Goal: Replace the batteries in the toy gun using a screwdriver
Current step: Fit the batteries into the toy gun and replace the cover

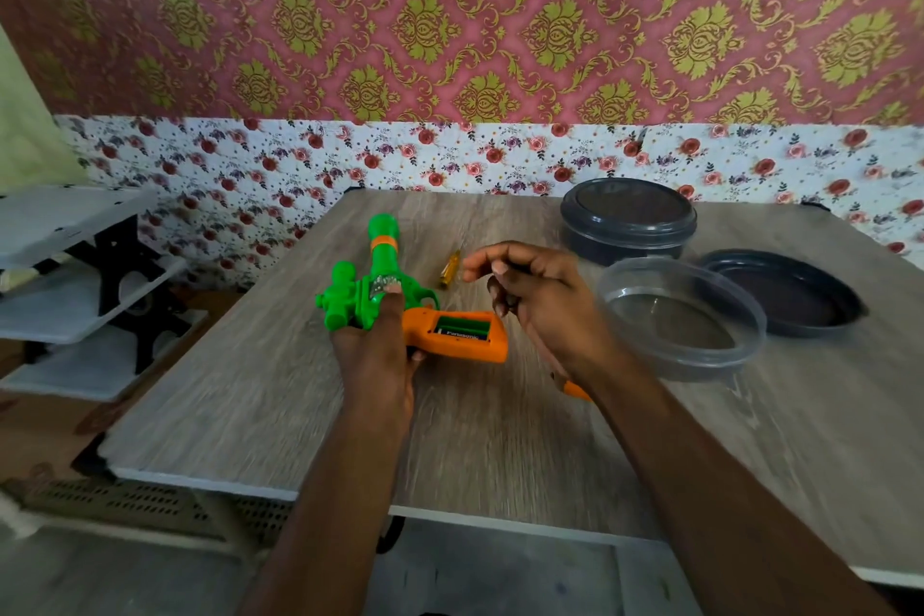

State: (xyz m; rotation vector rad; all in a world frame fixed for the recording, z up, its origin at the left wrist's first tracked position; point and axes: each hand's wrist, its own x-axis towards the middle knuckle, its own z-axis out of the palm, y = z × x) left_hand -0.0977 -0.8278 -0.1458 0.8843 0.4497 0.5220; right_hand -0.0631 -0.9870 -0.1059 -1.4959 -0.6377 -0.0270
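Observation:
A green and orange toy gun (385, 285) lies on the wooden table (300, 405), barrel pointing away. Its orange handle (450, 338) has the battery compartment open, and a battery (462, 331) sits inside. My left hand (377, 355) grips the gun at the middle of its body. My right hand (530, 300) hovers just right of the handle with fingers loosely curled, holding nothing I can make out. A yellow-handled screwdriver (450, 268) lies on the table behind the hands. An orange piece (575, 389), perhaps the compartment cover, shows beneath my right wrist.
A closed dark round container (627, 220) stands at the back right. In front of it sit an open clear tub (682, 315) and its dark lid (785, 290). A white shelf rack (75, 285) stands left of the table.

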